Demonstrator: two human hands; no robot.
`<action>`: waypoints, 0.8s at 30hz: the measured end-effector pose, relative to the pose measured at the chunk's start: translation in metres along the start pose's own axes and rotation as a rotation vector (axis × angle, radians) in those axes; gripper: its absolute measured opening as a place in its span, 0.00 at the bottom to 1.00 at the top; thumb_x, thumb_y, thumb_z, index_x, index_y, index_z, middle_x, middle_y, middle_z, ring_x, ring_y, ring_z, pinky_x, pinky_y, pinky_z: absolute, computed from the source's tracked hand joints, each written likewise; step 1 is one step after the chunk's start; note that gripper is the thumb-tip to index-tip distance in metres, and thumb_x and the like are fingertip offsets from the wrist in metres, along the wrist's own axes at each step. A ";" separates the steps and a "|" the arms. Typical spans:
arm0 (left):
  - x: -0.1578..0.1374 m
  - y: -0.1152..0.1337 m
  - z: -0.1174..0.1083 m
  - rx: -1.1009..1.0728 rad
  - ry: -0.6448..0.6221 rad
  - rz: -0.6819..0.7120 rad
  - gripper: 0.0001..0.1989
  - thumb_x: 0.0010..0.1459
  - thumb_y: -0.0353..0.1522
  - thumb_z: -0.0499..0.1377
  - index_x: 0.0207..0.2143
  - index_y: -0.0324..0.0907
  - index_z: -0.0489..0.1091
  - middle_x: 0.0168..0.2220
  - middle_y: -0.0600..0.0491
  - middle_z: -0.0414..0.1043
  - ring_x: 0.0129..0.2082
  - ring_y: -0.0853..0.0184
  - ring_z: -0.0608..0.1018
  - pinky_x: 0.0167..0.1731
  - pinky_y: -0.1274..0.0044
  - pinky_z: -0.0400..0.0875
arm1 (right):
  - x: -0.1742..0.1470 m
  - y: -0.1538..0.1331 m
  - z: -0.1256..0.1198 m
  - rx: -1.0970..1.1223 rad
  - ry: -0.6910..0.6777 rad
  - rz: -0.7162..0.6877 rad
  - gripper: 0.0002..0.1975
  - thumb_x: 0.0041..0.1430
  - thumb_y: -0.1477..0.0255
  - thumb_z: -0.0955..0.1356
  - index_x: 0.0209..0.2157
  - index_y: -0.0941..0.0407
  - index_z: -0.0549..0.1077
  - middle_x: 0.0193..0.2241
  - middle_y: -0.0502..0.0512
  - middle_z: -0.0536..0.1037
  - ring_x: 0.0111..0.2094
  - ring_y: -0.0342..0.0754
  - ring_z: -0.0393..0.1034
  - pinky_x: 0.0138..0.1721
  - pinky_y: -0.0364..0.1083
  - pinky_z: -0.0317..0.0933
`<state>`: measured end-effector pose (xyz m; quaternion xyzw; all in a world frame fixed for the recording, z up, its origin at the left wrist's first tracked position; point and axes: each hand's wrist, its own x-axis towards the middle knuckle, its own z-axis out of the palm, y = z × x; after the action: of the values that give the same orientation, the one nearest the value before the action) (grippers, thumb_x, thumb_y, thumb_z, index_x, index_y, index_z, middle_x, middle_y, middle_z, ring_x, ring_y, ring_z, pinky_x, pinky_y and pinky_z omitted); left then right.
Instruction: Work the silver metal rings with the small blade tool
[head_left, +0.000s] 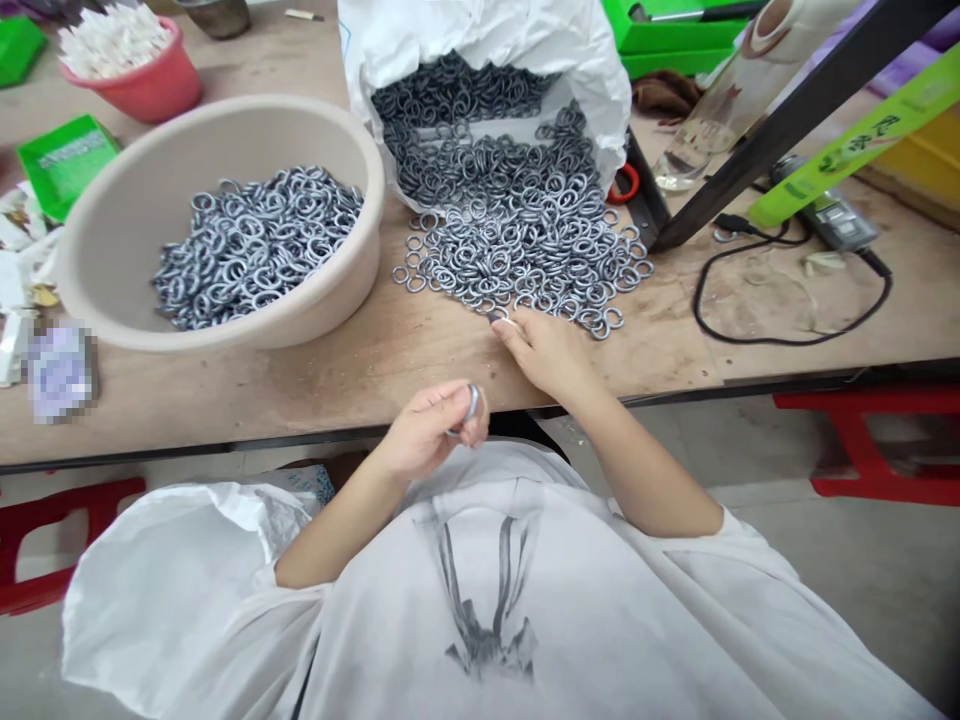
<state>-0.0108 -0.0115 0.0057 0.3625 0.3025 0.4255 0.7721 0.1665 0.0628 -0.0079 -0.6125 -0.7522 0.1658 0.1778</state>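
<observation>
My left hand (427, 432) is closed around a grey metal ring (473, 402), held just in front of the table's near edge. My right hand (551, 352) rests at the front of a loose pile of grey rings (517, 250). Its thumb and fingers are pinched together, and a small dark and pale bit shows at their tips, too small to name. The pile spreads out of the mouth of a white sack (480, 25) lying on its side. Left of it, a large beige basin (315, 315) holds many more such rings.
At the right a dark metal bar (795, 125) slants up beside a plastic bottle (697, 140) and a black cable (697, 300). A pink bowl (161, 90) and a green tray (67, 165) stand at the left. Red stools (862, 440) flank me below the table (322, 385).
</observation>
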 end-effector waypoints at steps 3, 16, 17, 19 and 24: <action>0.004 0.005 -0.009 -0.026 0.134 0.013 0.14 0.55 0.40 0.68 0.28 0.38 0.74 0.23 0.53 0.70 0.21 0.74 0.69 0.24 0.80 0.66 | 0.015 0.002 -0.001 -0.184 0.005 0.019 0.14 0.66 0.61 0.66 0.45 0.55 0.75 0.43 0.61 0.79 0.37 0.54 0.71 0.33 0.46 0.50; 0.020 -0.008 -0.005 -0.032 0.333 0.048 0.28 0.49 0.55 0.66 0.30 0.38 0.71 0.24 0.54 0.69 0.20 0.75 0.67 0.18 0.83 0.61 | -0.023 -0.031 0.002 1.337 -0.380 0.055 0.25 0.53 0.45 0.70 0.31 0.55 0.68 0.21 0.44 0.66 0.17 0.37 0.50 0.18 0.41 0.46; 0.021 -0.011 -0.005 -0.004 0.306 0.041 0.28 0.48 0.55 0.67 0.29 0.38 0.70 0.24 0.55 0.69 0.20 0.75 0.66 0.18 0.82 0.61 | -0.025 -0.033 0.005 1.340 -0.381 0.060 0.25 0.54 0.46 0.70 0.30 0.54 0.68 0.20 0.44 0.66 0.17 0.38 0.52 0.18 0.41 0.48; 0.023 -0.015 -0.005 0.059 0.259 0.041 0.27 0.48 0.54 0.68 0.27 0.38 0.68 0.23 0.56 0.67 0.19 0.76 0.65 0.18 0.82 0.60 | -0.027 -0.036 0.011 1.232 -0.289 0.048 0.20 0.57 0.50 0.69 0.30 0.54 0.67 0.21 0.45 0.67 0.19 0.40 0.59 0.22 0.42 0.55; 0.025 -0.012 -0.004 0.087 0.335 0.121 0.24 0.50 0.51 0.68 0.26 0.39 0.66 0.21 0.58 0.64 0.18 0.77 0.62 0.16 0.84 0.55 | -0.028 -0.032 0.014 0.863 0.057 -0.073 0.08 0.64 0.63 0.65 0.37 0.53 0.69 0.27 0.48 0.71 0.29 0.45 0.66 0.32 0.44 0.59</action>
<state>0.0034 0.0073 -0.0103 0.3372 0.4225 0.5122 0.6675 0.1378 0.0287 -0.0075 -0.4593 -0.6300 0.4417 0.4439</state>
